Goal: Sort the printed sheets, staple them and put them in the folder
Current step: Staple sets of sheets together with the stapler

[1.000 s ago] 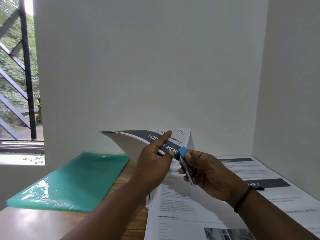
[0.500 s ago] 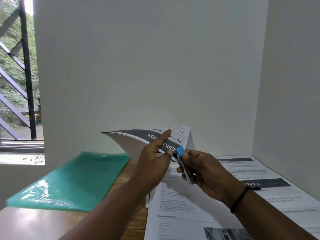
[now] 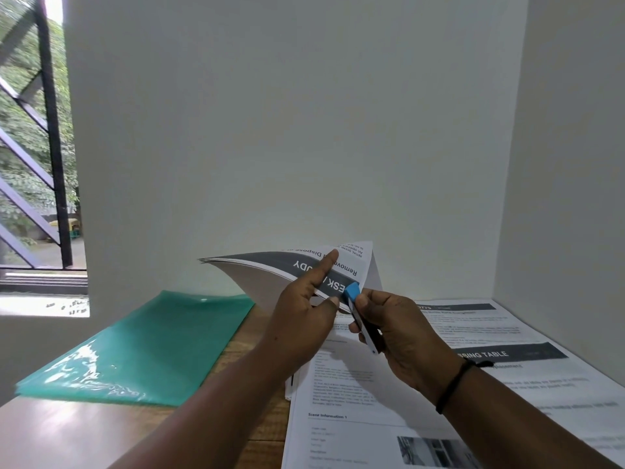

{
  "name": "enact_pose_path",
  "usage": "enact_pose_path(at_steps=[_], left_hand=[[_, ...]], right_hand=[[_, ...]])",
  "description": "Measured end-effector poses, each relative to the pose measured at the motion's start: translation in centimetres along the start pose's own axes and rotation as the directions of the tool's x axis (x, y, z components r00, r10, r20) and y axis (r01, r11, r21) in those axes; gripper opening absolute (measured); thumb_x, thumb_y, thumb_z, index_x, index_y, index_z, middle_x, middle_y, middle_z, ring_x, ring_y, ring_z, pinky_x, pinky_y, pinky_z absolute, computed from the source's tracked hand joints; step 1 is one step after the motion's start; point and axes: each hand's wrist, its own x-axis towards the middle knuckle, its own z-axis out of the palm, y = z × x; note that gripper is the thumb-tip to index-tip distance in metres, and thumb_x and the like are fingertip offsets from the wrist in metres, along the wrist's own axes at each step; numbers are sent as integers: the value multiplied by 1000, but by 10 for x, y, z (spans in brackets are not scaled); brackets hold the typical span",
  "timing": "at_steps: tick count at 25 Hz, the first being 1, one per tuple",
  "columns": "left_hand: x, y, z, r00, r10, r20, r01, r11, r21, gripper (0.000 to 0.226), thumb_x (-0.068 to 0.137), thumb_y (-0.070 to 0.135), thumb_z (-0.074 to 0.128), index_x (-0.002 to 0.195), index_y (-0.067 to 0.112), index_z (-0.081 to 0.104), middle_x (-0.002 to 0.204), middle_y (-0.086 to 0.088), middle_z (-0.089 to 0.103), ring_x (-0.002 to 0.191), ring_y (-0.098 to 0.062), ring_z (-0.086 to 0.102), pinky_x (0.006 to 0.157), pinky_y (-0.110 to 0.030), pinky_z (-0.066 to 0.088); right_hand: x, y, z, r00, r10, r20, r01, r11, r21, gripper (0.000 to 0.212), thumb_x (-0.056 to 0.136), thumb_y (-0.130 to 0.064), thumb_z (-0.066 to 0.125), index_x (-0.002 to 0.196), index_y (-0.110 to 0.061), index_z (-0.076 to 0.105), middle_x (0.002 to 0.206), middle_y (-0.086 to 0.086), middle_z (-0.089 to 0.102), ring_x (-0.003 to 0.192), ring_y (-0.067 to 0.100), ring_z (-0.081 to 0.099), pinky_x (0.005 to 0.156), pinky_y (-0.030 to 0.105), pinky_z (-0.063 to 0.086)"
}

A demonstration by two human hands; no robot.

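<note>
- Head view, centre of frame: left hand [image 3: 304,309] pinches a lifted bundle of printed sheets [image 3: 270,275] near one corner, thumb under, index finger laid flat along the top. The far corner, left of centre, curves free in the air.
- Right hand [image 3: 399,336] is closed around a small stapler [image 3: 358,316], its blue tip set at the held corner; whether the sheets sit fully in its mouth cannot be told.
- Risk: the bundle has no support under it; a squeeze could fan the edges and miss the lower sheets.
- Risk: the left thumb tip sits just beside the stapler, where it could be nipped.
- Risk: a tilted stapler could fold the staple or tear the corner.
- Green folder [image 3: 142,346] lies shut on the wooden table [image 3: 67,434], lower left, apart from both hands.
- More loose sheets [image 3: 372,418] lie lower right, not yet bundled.
</note>
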Motion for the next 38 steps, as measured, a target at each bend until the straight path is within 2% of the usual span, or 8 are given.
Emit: enact_pose_path(at_steps=[8, 13, 18, 22, 27, 32, 35, 38], left_hand=[[2, 4, -4, 998, -24, -60, 16, 991, -132, 63, 91, -12, 51, 125, 41, 50, 108, 21, 61, 88, 4, 66, 68, -13, 53], [7, 15, -14, 986, -45, -159, -2, 958, -286, 64, 86, -19, 51, 109, 39, 65, 94, 15, 73, 86, -5, 70, 69, -21, 57], [13, 35, -33, 992, -46, -118, -52, 699, -713, 64, 78, -23, 27, 108, 15, 69, 93, -2, 74, 77, -12, 69, 55, -21, 55], [21, 32, -67, 993, -63, 99, 117, 545, -830, 76, 52, -1, 52, 125, 17, 65, 108, -6, 66, 66, -15, 62, 45, -24, 49], [28, 3, -106, 873, -360, 330, 487, 597, -637, 74, 60, -7, 50, 131, 10, 52, 108, -19, 55, 57, -22, 58, 43, -23, 47], [30, -34, -105, 723, -649, -234, 623, 760, -185, 26, 82, -11, 41, 73, 12, 47, 67, -12, 46, 52, -18, 42, 51, -23, 31], [32, -41, -102, 627, -686, -369, 502, 718, -482, 19, 85, -10, 48, 73, 5, 47, 64, -14, 55, 57, -20, 53, 47, -25, 41], [37, -29, -88, 709, -642, -293, 213, 591, -778, 7, 82, -7, 56, 87, -5, 60, 78, -17, 69, 71, -26, 63, 63, -30, 53]], right_hand=[[4, 2, -23, 973, 166, 161, -206, 937, 281, 28, 96, -24, 48, 103, -4, 66, 83, 9, 70, 64, 19, 61, 60, 30, 48], [18, 6, -53, 943, 303, 136, -329, 786, 524, 56, 80, -66, 52, 95, -14, 66, 75, 4, 63, 49, 19, 52, 55, 25, 43], [20, 13, -65, 933, 302, 197, -360, 755, 549, 85, 60, -91, 46, 96, -15, 64, 80, 5, 65, 47, 20, 52, 47, 24, 40], [18, 12, -72, 932, 217, 289, -351, 734, 581, 105, 55, -96, 43, 109, -8, 67, 96, 11, 66, 50, 18, 53, 38, 25, 38], [6, -4, -84, 937, 192, 291, -322, 797, 510, 66, 58, -59, 82, 96, -7, 67, 76, 12, 57, 49, 22, 54, 40, 24, 35], [3, -6, -74, 953, 259, 159, -295, 915, 276, 38, 75, -9, 66, 111, 2, 63, 92, 24, 71, 71, 36, 70, 58, 44, 59], [7, -3, -65, 960, 253, 123, -275, 936, 222, 54, 69, -10, 70, 121, 0, 60, 108, 24, 69, 92, 40, 68, 77, 50, 58], [8, -5, -55, 970, 212, 122, -238, 935, 264, 52, 70, -12, 71, 120, -3, 60, 108, 23, 70, 93, 39, 69, 76, 51, 58]])
